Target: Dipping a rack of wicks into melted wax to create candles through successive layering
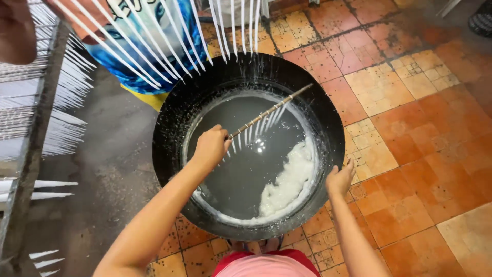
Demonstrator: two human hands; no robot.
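Note:
A big black round pan stands on the floor, filled with grey liquid wax and a white solid patch at its right. My left hand grips the near end of a thin stick held slanted over the pan. A row of thin white candles hangs from the stick into the liquid. My right hand rests on the pan's right rim, fingers apart.
Long white candles hang in rows overhead at the top. A rack at the left holds more white candles. Another person in a blue and yellow garment stands beyond the pan. Orange floor tiles lie to the right.

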